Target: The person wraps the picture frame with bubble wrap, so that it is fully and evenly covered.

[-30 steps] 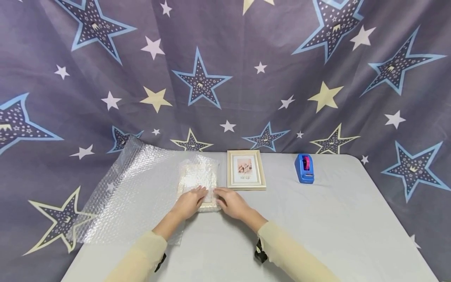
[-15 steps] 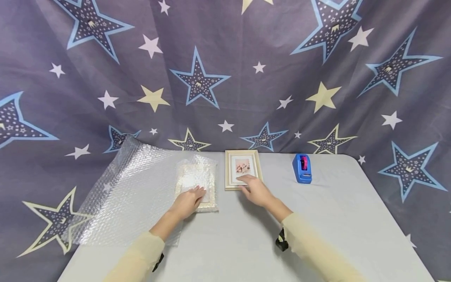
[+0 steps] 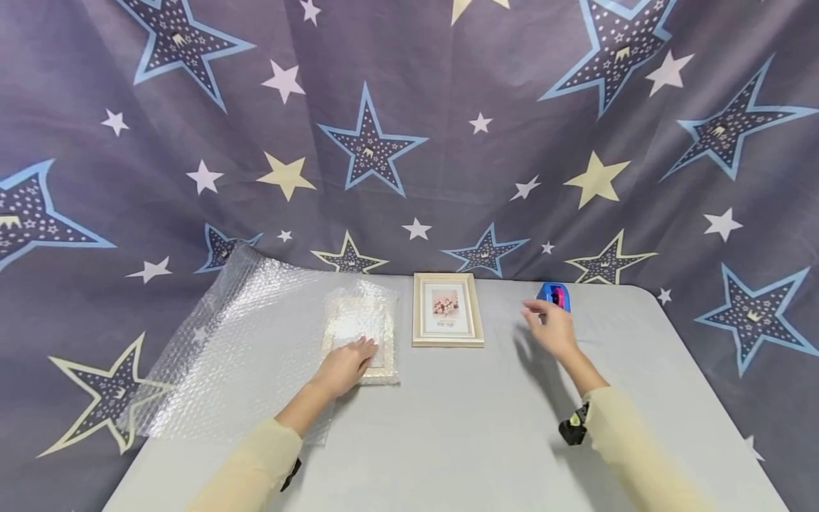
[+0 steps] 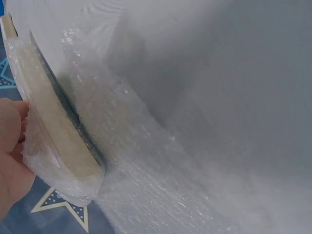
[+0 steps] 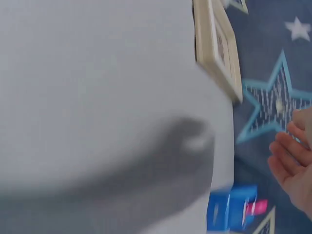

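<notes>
My left hand [image 3: 348, 364] rests on top of a picture frame wrapped in bubble wrap [image 3: 360, 321]; in the left wrist view its fingers lie on the wrapped frame [image 4: 63, 122]. More bubble wrap [image 3: 237, 363] spreads out flat to the left of that frame. At the right, my right hand [image 3: 552, 328] is in the air in front of a blue tape dispenser [image 3: 545, 290] with a pink roll, partly covering it in the head view. Nothing is between its loosely bent fingers, and in the right wrist view the dispenser [image 5: 231, 207] is apart from the hand.
An unwrapped picture frame [image 3: 448, 310] with a floral print lies between the two hands, near the back of the white table [image 3: 448, 427]. Behind the table hangs a dark curtain [image 3: 409, 107] patterned with stars.
My right hand has left the wrapped picture frame and swung right, over the front of the unwrapped frame, to the tape dispenser. The left hand has stayed on the wrapped frame.
</notes>
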`<action>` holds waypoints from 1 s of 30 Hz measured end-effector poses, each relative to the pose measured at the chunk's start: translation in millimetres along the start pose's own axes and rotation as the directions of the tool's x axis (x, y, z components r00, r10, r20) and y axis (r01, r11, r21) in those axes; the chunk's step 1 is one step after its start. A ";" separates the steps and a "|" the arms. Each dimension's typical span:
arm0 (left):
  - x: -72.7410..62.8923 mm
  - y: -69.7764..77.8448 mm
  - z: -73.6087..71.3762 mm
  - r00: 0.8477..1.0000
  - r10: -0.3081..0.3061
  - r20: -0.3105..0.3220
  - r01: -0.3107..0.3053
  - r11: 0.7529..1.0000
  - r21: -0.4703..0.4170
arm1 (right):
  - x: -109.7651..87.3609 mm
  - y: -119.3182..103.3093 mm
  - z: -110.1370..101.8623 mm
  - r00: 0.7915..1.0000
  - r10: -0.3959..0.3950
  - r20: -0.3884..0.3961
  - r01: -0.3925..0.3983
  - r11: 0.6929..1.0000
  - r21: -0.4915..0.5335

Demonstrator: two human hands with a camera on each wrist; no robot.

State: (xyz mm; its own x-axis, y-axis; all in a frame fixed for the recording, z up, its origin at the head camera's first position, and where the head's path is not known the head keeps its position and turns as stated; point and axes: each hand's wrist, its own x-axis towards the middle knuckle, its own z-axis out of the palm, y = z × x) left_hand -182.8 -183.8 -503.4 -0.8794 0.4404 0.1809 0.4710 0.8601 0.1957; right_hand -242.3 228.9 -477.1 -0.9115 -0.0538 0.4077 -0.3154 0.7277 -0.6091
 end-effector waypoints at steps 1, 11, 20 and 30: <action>0.0 0.3 -0.5 1.000 0.001 -0.001 -0.001 1.000 0.003 | -0.1 5.8 -5.5 0.999 0.036 -0.008 -0.036 0.999 -0.003; 0.2 1.1 -5.3 0.999 0.024 0.037 -0.024 1.000 0.004 | -0.3 38.9 -43.0 0.967 0.246 -0.065 -0.249 0.968 -0.038; -6.0 -1.9 -1.0 0.996 0.070 0.056 -0.074 0.994 0.081 | 1.2 54.1 -45.2 0.953 0.300 0.037 -0.292 0.945 -0.145; -5.4 -7.5 -0.1 0.992 0.112 0.062 -0.116 0.991 0.072 | 8.9 59.6 -45.4 0.904 0.399 0.150 -0.369 0.909 -0.195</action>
State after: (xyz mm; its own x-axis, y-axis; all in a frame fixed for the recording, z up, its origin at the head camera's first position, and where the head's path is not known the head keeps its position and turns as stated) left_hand -181.6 -192.7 -505.8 -0.8239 0.5487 0.1420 0.5636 0.8195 0.1035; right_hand -257.2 302.9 -478.8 -0.9900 0.1393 0.0233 0.1012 0.8148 -0.5709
